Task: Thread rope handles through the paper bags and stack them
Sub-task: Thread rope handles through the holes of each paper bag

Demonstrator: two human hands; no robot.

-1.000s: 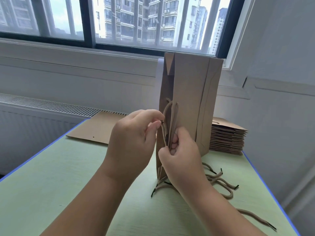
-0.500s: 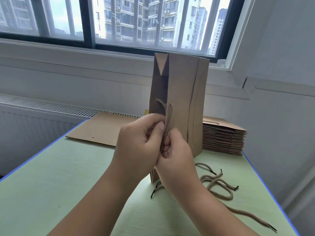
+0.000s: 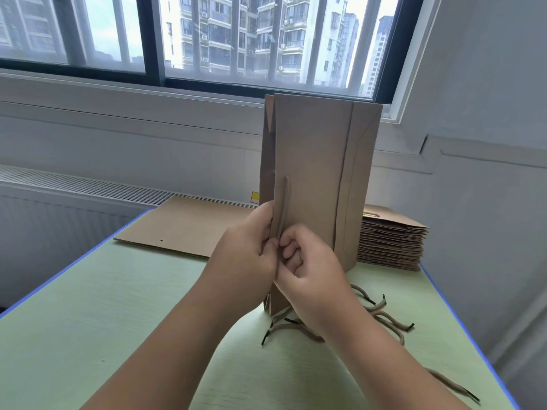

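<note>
paper bag (image 3: 310, 173): showing as matt brown kraft paper, smooth, creasing sharply at the folds
rope handle (image 3: 283, 208): looking like tan woven cord, matt
loose ropes (image 3: 381, 316): showing the same matt cord, with black plastic-looking tips
stack of bags (image 3: 390, 241): showing matt brown paper
table (image 3: 88, 321): showing a smooth, faintly grained pale-green top
</note>
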